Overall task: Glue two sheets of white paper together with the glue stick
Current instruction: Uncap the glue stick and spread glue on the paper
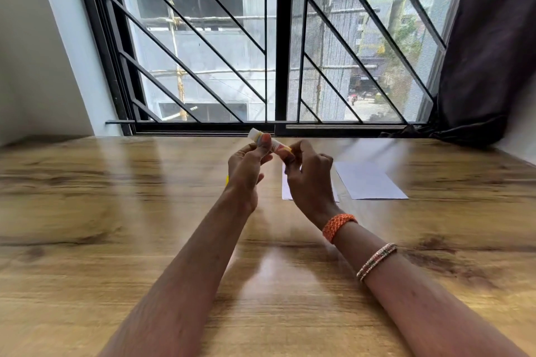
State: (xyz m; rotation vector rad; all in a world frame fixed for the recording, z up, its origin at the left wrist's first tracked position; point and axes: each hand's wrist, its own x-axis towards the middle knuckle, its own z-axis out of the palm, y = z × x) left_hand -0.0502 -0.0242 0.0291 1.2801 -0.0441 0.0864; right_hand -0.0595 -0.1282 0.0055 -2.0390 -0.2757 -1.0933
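Two hands: both raised above the bench [116,211], meeting on one glue stick [268,142].
Glue stick: held in the air betw. the hands, in front of the window's lower frame; tilted, white end [255,134] up-left, yellow end [285,149] down-right; label colours blurred.
L hand [248,165]: thumb and fingers curled round the stick's upper part, thumb across the body just below the white end.
R hand [309,174]: fingertips pinch the yellow lower end; other fingers curled.
Yellow bit [227,180]: small yellow thing on the bench just left of the L wrist, mostly hidden; can't tell what it is.
Paper 1 [286,188]: white sheet flat on the bench, largely hidden behind the R hand.
Paper 2 [369,181]: white sheet flat on the bench, right of paper 1, near but apart.
R wrist: orange braided band [338,226]; thin bangles [377,261] further up the forearm.
Backdrop: window w/ black diagonal grille [275,38]; dark curtain [490,52] at right.
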